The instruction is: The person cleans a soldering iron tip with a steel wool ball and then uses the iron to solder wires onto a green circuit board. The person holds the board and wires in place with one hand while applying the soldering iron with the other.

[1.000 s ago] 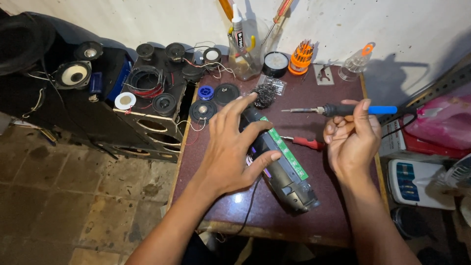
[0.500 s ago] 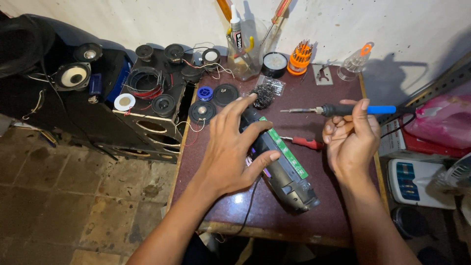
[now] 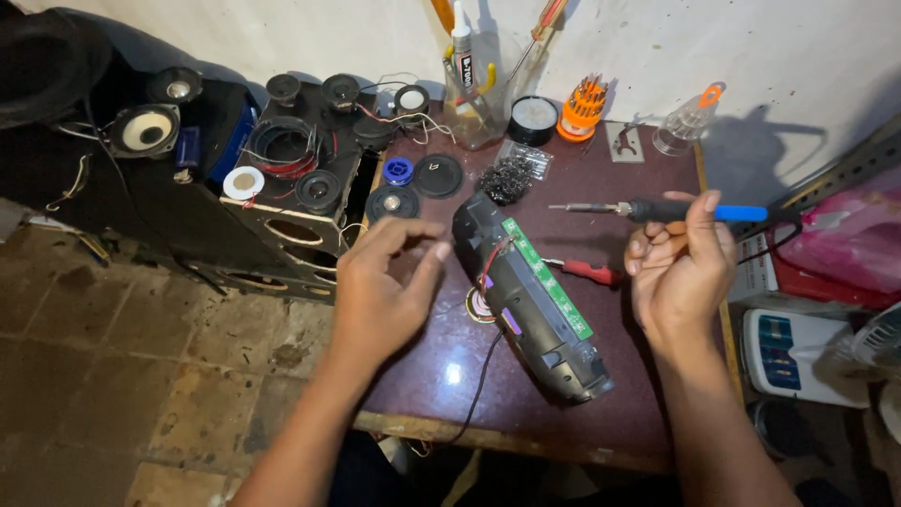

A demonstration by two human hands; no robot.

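Soldering iron [image 3: 690,211] gripped in our right hand [image 3: 680,268], left hand [image 3: 380,291] open, hovering near opened speaker [image 3: 530,296]; hot tip could probably melt red wires, careful.

White wall [image 3: 282,28], tiled floor [image 3: 122,376], dark-red table [image 3: 648,160].
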